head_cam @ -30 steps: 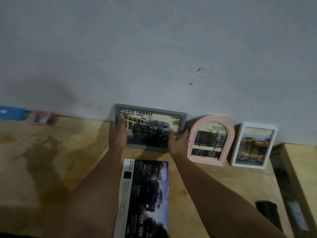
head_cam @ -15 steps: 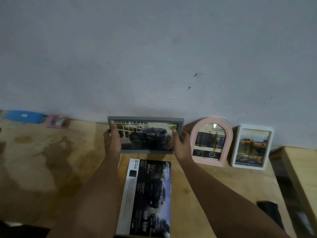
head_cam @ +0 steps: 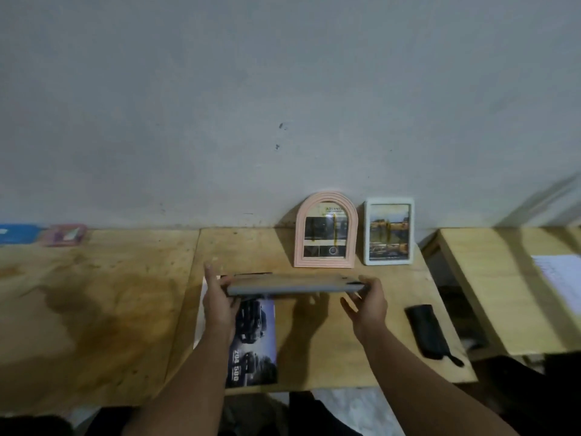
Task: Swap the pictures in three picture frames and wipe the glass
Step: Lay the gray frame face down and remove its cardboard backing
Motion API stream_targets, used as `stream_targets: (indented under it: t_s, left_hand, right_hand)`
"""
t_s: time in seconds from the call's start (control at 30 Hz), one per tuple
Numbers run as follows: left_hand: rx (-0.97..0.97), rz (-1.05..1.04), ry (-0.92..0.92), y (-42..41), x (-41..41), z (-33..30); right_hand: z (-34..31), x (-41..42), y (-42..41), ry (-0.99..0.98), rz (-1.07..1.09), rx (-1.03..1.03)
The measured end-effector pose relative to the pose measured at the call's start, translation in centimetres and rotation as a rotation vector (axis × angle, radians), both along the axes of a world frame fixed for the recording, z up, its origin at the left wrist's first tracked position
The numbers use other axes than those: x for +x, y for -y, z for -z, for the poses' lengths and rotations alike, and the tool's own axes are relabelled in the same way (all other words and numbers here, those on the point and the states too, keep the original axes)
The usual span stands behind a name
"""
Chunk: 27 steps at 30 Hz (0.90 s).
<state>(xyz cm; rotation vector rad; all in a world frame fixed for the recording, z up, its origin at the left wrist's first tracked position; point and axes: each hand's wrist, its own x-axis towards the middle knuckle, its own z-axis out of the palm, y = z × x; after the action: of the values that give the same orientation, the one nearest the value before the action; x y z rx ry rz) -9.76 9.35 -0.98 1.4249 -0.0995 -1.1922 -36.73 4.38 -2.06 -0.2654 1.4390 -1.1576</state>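
Now both hands, left hand [head_cam: 220,305] and right hand [head_cam: 367,302], grip grey frame [head_cam: 294,285] ends, edge-on above table [head_cam: 314,335].

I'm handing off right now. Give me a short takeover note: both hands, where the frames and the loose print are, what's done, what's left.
Left hand and right hand grip the ends of the grey frame, held flat above the table.
Pink arched frame and white frame stand against the wall, both holding pictures.
Loose car print lies on the table under the left hand; black cloth lies to the right.
Done: cannot tell.
Left: open the grey frame, swap its picture, wipe the glass.
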Motion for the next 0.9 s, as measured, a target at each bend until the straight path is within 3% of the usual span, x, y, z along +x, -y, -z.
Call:
stream_targets:
  t_s: [0.17,0.3,0.43,0.57,0.73,0.9]
  left_hand:
    - [0.109,0.190,-0.035,-0.7,-4.7,2.3]
    - [0.207,0.256,-0.079,-0.5,-7.7,4.0]
    - [0.294,0.351,-0.022,0.3,-10.1,6.2]
    - [0.396,0.489,0.231,0.2,-10.5,10.3]
    - [0.370,0.494,0.450,-0.3,-12.4,9.9]
    - [0.366,0.499,0.515,-0.3,-12.9,10.1]
  right_hand:
    - [3.4,-7.6,-1.8,-0.045,0.025,0.086]
    - [5.9,-12.5,-2.2,-0.213,-0.100,0.189]
    - [7.5,-15.9,-1.4,-0.403,-0.361,0.165]
    - [7.9,-17.2,-1.3,-0.657,-0.765,0.099]
    - [8.8,-17.9,-0.6,-0.924,-1.171,0.015]
    - [9.0,-18.4,0.3,-1.069,-1.387,-0.014]
